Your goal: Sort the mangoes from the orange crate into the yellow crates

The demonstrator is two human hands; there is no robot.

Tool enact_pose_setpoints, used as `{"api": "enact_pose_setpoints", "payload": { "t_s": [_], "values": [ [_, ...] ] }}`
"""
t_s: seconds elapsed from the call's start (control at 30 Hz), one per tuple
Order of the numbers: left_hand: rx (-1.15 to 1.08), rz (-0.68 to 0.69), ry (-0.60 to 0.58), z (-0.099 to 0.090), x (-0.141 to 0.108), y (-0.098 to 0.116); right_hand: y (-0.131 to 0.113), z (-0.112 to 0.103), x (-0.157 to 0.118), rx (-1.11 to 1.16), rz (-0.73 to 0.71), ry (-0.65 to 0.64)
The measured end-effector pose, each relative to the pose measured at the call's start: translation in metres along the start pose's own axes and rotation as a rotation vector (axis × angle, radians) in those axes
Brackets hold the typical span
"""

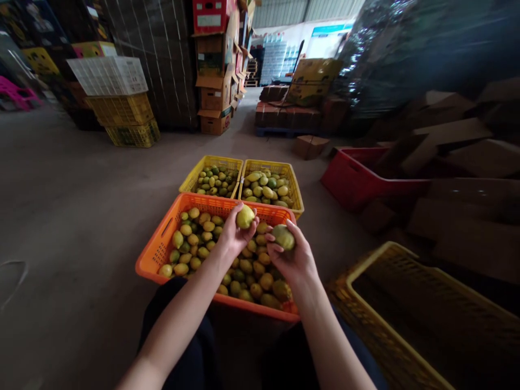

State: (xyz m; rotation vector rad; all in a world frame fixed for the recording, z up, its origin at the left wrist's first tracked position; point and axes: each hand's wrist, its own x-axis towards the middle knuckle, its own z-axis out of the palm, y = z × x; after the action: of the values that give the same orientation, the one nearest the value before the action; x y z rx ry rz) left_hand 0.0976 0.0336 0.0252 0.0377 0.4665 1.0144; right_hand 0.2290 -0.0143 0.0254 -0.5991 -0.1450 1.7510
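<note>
My left hand (234,234) is closed round a yellow lemon (245,217), held above the far part of an orange plastic crate (160,246). To its right, my right hand (298,260) grips a greener, duller lemon (283,237) over the crate's right side. The orange crate stands in front of my knees and holds many yellow and greenish lemons (203,252). Touching its far side are two yellow crates, the left one (189,176) with mostly green lemons and the right one (298,195) with larger yellow and green ones.
An open yellow crate (390,319) stands close on my right. Beyond it are a red crate (345,176) and heaped cardboard (455,130). Stacked crates (122,108) and cartons (213,97) rise at the back left; a pallet of boxes (288,116) sits further off.
</note>
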Motion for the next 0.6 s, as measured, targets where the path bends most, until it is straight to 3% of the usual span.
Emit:
{"api": "enact_pose_setpoints", "payload": {
  "t_s": [0.33,0.6],
  "values": [
    [-0.064,-0.100,-0.126,0.002,-0.002,-0.008,0.008,0.005,-0.003,0.088,-0.017,-0.020],
    [0.035,0.053,-0.225,0.004,-0.011,-0.006,0.018,0.012,0.002,0.089,-0.049,-0.081]
  ]
}}
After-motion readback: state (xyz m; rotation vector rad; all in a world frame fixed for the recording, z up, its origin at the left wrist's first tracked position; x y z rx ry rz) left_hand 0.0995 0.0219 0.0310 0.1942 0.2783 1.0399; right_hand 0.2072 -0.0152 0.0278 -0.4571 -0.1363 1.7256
